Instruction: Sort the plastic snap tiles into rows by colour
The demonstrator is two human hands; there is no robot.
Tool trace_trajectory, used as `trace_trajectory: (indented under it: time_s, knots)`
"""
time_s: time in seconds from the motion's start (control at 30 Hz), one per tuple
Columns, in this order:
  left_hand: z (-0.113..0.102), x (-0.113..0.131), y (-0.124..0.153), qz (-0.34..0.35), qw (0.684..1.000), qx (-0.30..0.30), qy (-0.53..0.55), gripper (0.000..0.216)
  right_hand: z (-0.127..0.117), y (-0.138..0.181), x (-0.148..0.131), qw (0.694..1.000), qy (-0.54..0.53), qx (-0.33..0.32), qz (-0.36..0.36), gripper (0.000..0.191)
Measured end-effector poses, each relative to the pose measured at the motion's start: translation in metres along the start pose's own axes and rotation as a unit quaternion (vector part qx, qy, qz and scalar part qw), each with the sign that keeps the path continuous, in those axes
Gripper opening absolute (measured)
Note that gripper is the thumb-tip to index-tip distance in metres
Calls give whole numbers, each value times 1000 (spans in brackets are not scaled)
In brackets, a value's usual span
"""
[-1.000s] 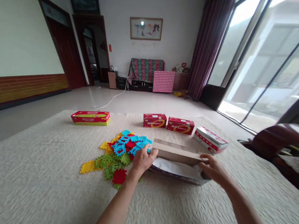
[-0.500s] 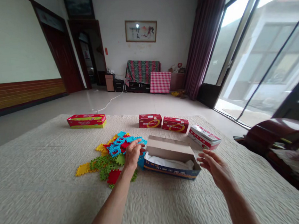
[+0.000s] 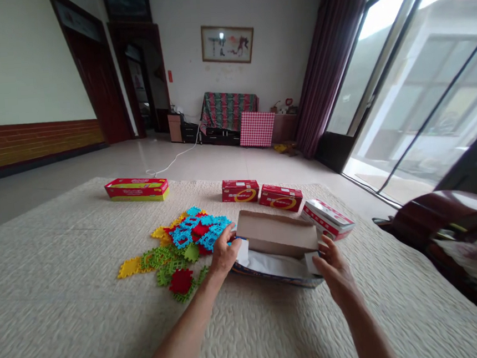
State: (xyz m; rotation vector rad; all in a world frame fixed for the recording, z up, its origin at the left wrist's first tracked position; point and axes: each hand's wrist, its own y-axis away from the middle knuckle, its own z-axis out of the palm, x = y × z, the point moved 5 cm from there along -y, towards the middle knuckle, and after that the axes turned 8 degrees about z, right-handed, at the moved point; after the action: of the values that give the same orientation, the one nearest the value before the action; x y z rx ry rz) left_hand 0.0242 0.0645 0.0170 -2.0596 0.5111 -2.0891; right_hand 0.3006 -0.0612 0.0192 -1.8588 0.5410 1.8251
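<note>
Between the left hand (image 3: 225, 252) and the right hand (image 3: 334, 263), I see a box (image 3: 275, 227), brown inside, dark blue outside. Left of them are blue, green, red and yellow pieces (image 3: 191, 253). Past both, I see red boxes (image 3: 240, 190) with yellow rings and a red-and-white checked cloth (image 3: 258, 129).

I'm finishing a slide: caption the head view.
Left hand and right hand at opposite ends of an open cardboard box, near colorful notched plastic tiles.

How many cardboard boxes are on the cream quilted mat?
5: the open dark-blue cardboard box nearest; two red boxes beyond it; a white-and-red box to their right; a long red-and-lime box at far left. One behind these might be hidden.
</note>
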Motion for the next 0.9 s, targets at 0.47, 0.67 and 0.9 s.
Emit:
trace_trajectory:
  time_s: [0.47, 0.67, 0.9]
  knots:
    - [9, 4, 3, 40, 997, 12, -58, 29, -4, 8, -12, 991, -6, -130, -23, 47]
    - [10, 0, 3, 3, 1000, -9, -7, 32, -6, 4, -6, 997, 34, -76, -2, 37]
    - [3, 7, 7, 18, 1000, -8, 23, 43, -6, 2, 2, 995, 57, -76, -33, 34]
